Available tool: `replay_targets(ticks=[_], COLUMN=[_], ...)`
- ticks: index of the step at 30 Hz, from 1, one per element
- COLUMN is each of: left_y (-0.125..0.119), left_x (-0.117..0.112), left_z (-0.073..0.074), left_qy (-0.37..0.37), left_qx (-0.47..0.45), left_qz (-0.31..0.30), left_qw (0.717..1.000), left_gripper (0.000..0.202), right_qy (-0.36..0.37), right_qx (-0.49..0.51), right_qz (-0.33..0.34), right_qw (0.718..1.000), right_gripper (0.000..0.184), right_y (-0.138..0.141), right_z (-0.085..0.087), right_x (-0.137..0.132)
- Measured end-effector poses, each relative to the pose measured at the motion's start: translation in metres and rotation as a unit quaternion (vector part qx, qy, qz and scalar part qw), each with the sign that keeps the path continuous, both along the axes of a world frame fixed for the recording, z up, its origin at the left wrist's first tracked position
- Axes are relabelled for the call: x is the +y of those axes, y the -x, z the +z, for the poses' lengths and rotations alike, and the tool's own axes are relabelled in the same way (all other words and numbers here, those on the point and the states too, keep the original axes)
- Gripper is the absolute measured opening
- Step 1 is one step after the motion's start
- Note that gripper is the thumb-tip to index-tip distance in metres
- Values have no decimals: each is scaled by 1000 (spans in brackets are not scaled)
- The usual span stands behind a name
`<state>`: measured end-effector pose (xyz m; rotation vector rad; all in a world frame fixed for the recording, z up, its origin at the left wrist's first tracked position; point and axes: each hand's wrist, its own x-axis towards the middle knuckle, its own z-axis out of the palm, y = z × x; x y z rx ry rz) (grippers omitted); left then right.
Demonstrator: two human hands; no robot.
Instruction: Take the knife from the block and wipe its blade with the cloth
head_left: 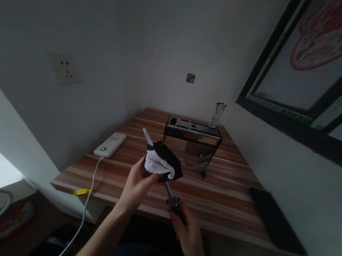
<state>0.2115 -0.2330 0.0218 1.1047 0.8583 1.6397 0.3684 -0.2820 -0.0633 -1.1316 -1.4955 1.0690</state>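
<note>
My right hand (187,227) is closed around the dark handle of a sharpening steel (169,190), a thin grey rod with a guard at the handle. The rod points up and to the left, and its tip sticks out past a black and white cloth (158,163). My left hand (138,183) pinches this cloth around the middle of the rod, which the cloth hides. Just behind the cloth stands a knife block (193,136) with a slotted metal top and see-through sides. A silvery packet-like piece (217,114) rises from its right end.
On the wooden table (224,207), a white power bank (111,144) with a cable lies at left. A yellow strip (81,191) is at the front left edge, a flat black object (277,220) at right. Walls stand close behind; a framed picture (317,70) hangs right.
</note>
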Motion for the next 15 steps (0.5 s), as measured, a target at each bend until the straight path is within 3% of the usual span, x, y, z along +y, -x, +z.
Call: replay_targets(ticks=[8, 11, 15], left_y=[17, 25, 30], left_x=[18, 24, 27], left_z=[14, 21, 27], left_qy=[-39, -52, -76], left_qx=[-12, -18, -49], left_qz=[64, 101, 105], left_qw=[997, 993, 990], left_gripper=[32, 31, 26], right_qy=[-54, -59, -51], right_qx=[-40, -63, -81], right_qz=[-6, -15, -36], right_qw=[998, 996, 995], right_gripper=[32, 32, 35], right_y=[-14, -19, -22], right_z=[2, -2, -10], right_x=[-3, -4, -4])
